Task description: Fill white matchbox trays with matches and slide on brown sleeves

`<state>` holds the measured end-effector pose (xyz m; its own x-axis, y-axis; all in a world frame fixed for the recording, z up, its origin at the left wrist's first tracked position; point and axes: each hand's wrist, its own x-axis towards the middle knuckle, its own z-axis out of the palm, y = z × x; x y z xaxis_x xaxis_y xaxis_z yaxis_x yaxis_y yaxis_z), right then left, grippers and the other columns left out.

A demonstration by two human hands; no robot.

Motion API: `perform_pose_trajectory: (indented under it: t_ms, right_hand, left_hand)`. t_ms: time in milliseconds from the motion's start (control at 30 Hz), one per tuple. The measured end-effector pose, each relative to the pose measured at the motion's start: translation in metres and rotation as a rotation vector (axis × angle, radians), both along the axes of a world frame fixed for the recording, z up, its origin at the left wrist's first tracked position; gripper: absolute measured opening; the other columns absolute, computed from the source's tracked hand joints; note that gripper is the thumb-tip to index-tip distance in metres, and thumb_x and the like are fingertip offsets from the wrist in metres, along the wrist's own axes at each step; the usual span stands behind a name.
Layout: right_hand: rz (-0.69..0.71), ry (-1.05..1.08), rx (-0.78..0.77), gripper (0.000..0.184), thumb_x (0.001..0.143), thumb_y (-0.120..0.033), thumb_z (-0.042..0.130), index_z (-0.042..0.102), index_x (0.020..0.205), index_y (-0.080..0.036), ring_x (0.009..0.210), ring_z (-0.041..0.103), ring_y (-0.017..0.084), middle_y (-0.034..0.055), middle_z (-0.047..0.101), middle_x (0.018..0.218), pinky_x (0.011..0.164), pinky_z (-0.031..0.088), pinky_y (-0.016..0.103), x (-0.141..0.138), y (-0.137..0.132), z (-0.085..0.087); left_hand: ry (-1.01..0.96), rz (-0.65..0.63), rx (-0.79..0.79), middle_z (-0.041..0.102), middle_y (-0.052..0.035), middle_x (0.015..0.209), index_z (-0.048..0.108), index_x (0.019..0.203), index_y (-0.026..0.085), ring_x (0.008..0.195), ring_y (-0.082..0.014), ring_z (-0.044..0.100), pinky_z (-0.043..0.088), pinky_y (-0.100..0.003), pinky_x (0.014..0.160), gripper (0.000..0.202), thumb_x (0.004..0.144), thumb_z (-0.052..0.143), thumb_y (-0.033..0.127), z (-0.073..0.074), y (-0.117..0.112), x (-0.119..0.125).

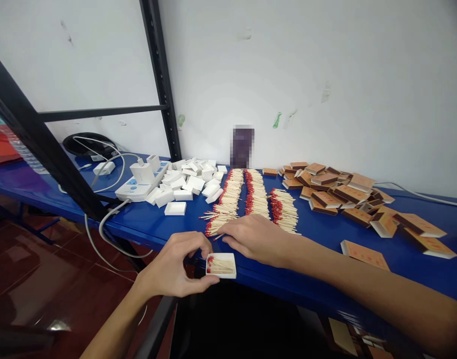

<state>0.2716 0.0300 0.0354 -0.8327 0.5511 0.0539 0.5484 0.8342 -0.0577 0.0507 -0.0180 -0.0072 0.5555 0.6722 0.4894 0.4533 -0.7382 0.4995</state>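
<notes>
My left hand (178, 264) grips a small white matchbox tray (233, 273) by its left end, thumb below and fingers above. Several red-headed matches (223, 265) lie inside the tray, heads toward the left. At the near end of the left row of matches (230, 199), my right hand (251, 237) has its fingers bent together. A single match (218, 237) juts out from its fingertips. Beyond that wrist stand a middle match row (256, 194) and a shorter right match pile (284, 209).
White empty trays (191, 182) are heaped to the left, beside a power strip (133, 189) with cables. Brown matchbox sleeves (337, 192) pile up on the right. A black shelf post (161, 75) rises at the back, against the wall. The blue table's (153, 227) front edge runs below my hands.
</notes>
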Motion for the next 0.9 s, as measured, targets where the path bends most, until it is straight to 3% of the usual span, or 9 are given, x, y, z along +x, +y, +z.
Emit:
perform_pose_trajectory:
  t_ms: [433,900]
  right_hand:
    - [-0.107,0.114,-0.172,0.014,0.096,-0.025,0.048,0.06,0.093,-0.018,0.072,0.059,0.018,0.0041,0.068,0.081,0.059,0.03,0.027,0.002,0.003,-0.002]
    - [0.033,-0.045,-0.044,0.018,0.102,-0.024,0.04,0.057,0.1,-0.017,0.075,0.062,0.019,0.005,0.069,0.086,0.058,0.03,0.029,0.003,0.002,0.013]
  left_hand:
    - [-0.013,-0.023,-0.005,0.063,0.0004,0.083,0.047,0.082,0.02,0.072,-0.0126,0.054,0.039,-0.025,0.065,0.03,0.076,0.076,0.026,-0.001,0.001,0.0]
    - [-0.006,0.004,-0.01,0.065,-0.0025,0.09,0.047,0.082,0.02,0.079,-0.015,0.058,0.044,-0.026,0.071,0.027,0.08,0.073,0.028,0.002,0.001,0.002]
